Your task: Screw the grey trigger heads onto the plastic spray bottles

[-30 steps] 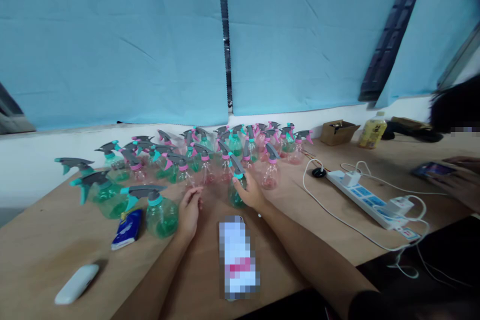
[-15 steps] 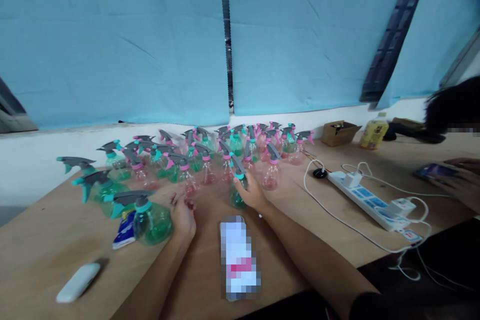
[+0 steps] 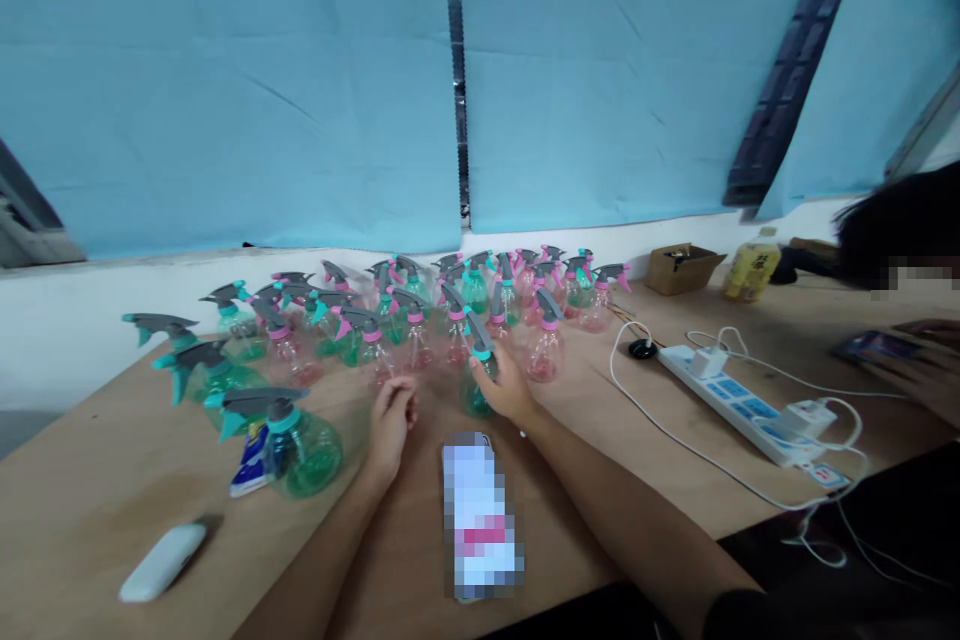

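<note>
Beneath everything, a brown desk [image 3: 67, 500] is seen. Nearer than the fingers, a phone [image 3: 480, 510] is laid. By the right fingers [image 3: 489, 386] a green bottle [image 3: 472, 398] is clasped upright; the left fingers [image 3: 397, 388] are held loosely half-curled. Beyond them, more bottles [image 3: 544, 355] are crowded.

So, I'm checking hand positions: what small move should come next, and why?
I'd probably bring the left hand over to the green spray bottle: the right hand grips it, while the left is loosely curled nearby, with nothing visible in it.
</note>
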`<state>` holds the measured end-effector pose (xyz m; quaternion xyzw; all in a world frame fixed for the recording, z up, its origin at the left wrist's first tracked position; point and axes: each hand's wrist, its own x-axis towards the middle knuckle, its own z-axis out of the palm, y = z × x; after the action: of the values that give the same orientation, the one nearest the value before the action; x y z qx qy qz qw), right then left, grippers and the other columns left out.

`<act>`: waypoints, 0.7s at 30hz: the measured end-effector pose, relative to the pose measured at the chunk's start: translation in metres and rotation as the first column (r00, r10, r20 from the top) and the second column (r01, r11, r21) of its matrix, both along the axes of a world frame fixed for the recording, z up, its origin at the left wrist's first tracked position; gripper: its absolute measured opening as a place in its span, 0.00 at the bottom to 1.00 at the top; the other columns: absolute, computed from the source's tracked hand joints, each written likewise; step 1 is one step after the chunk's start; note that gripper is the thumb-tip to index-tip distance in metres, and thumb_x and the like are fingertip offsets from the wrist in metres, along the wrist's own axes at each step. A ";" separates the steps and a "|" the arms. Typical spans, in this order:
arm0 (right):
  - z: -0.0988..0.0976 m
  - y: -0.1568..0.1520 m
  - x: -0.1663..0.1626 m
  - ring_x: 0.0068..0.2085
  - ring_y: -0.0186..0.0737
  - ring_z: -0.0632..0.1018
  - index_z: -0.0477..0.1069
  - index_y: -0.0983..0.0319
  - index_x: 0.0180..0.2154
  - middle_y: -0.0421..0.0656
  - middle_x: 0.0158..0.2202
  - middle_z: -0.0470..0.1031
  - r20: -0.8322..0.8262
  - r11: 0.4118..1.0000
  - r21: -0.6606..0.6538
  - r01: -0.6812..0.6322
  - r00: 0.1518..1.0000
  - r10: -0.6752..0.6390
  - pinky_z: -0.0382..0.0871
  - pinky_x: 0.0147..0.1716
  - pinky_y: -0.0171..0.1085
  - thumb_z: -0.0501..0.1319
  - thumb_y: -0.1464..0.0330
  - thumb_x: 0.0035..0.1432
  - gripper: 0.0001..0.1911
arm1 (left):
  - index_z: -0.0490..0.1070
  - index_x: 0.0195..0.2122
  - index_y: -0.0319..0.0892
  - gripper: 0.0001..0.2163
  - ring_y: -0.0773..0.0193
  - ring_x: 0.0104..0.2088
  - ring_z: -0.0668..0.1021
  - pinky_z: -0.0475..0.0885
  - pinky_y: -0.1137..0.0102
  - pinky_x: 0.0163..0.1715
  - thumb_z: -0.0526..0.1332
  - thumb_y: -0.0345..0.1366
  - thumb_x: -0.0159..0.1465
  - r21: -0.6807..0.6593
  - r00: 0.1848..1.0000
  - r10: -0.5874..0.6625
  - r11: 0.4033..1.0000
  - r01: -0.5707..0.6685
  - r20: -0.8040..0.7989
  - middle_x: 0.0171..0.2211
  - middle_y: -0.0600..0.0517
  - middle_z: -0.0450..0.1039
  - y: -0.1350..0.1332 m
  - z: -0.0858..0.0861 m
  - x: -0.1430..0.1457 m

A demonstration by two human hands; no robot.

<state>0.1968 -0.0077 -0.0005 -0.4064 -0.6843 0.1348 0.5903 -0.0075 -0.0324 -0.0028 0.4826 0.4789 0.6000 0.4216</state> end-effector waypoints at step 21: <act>0.032 -0.012 -0.014 0.41 0.44 0.73 0.71 0.57 0.46 0.46 0.40 0.70 -0.201 0.992 0.118 0.055 0.979 -0.030 0.69 0.44 0.44 0.58 0.60 0.61 0.14 | 0.78 0.35 0.42 0.14 0.54 0.36 0.78 0.69 0.65 0.39 0.61 0.47 0.60 -0.076 0.798 -0.330 0.937 0.340 -0.505 0.33 0.49 0.80 -0.012 -0.004 0.010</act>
<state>0.1825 -0.0196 0.0318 -0.3684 -0.6199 0.1198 0.6824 0.0029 -0.0446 -0.0063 0.7046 0.4748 0.3711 0.3747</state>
